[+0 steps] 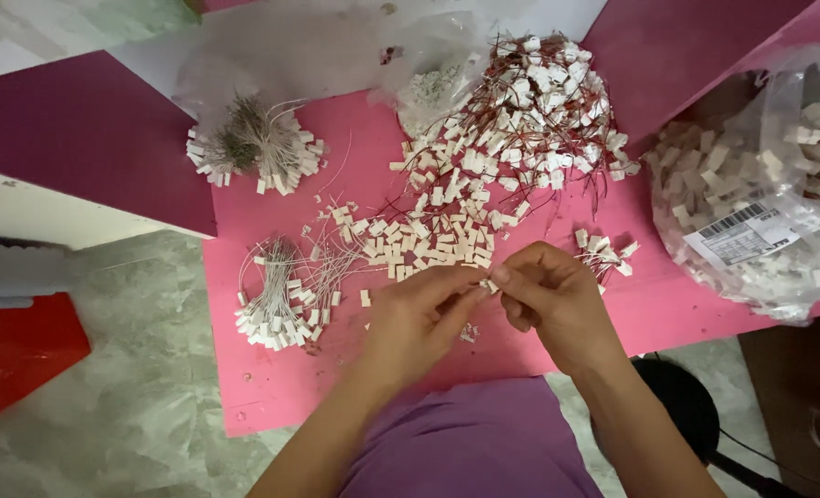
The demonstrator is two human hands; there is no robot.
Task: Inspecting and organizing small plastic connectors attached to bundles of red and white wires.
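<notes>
Soft even daylight, shadows faint; mild glare on plastic bag (769,184); slight motion blur at fingertips (483,281).

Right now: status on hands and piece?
Left hand and right hand both pinching one small white connector. Loose connector pile just beyond. Nothing blocking.

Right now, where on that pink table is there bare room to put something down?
Bare pink table lies along the near-left edge, below the white-wired tag bundle, and right of both hands, near the clear plastic bag. The centre, around the red-wired connector heap, is crowded.
</notes>
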